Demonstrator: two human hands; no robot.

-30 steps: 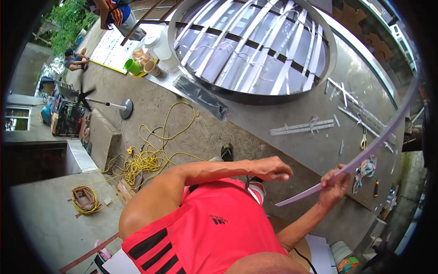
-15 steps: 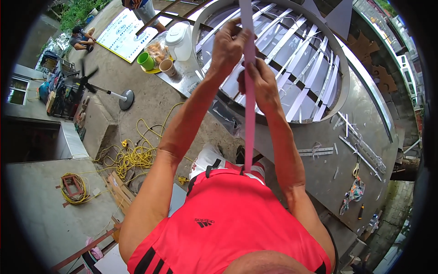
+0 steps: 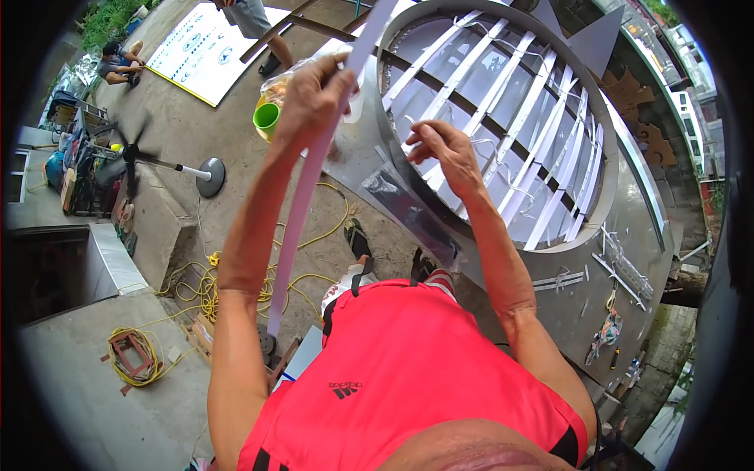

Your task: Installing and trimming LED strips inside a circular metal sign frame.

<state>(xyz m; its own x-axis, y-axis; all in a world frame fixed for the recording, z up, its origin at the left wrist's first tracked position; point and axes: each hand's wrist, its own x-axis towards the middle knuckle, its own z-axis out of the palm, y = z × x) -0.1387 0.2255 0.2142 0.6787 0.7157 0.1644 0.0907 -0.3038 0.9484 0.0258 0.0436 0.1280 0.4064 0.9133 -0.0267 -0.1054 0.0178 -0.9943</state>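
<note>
My left hand (image 3: 312,100) is closed round a long, thin, pale lilac strip (image 3: 297,224). The strip slants from above the hand down past my left forearm, and its upper end runs out of view at the top. My right hand (image 3: 449,154) holds nothing I can see; its fingers are loosely bent and apart, over the near left rim of a big round grey frame (image 3: 610,169). Inside that frame, several white slats (image 3: 514,71) lie side by side across dark crossbars, with thin white wires curling between them.
The frame lies on a grey table (image 3: 565,314) with scissors (image 3: 610,301), loose strips and a cloth. Left of me, a green cup (image 3: 267,116), a standing fan (image 3: 133,157) and tangled yellow cord (image 3: 208,286) on the floor. Two people are near a white sign board (image 3: 200,51).
My left hand has carried the strip leftward, and it now tilts instead of hanging upright before me. My right hand has let go of the strip. My view has shifted slightly.
</note>
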